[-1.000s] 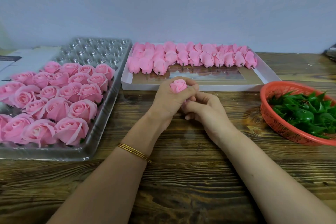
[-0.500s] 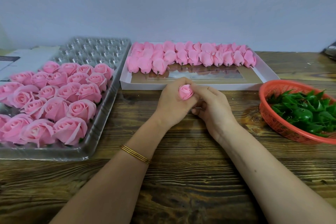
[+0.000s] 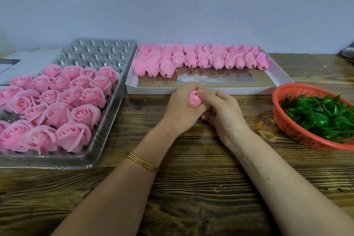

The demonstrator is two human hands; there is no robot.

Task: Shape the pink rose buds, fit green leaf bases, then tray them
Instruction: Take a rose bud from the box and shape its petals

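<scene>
Betw. fingers [image 3: 210, 95]: pink rose bud [image 3: 195, 98]

Craft assembly workshop: wooden worktop [image 3: 191, 197], blister tray [image 3: 99, 54] of finished roses [image 3: 76, 115], box of buds [image 3: 201, 57], basket of leaf bases [image 3: 321, 117].

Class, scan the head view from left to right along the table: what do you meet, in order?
clear tray of shaped roses → left hand → pink rose bud → right hand → red basket of green leaf bases
</scene>
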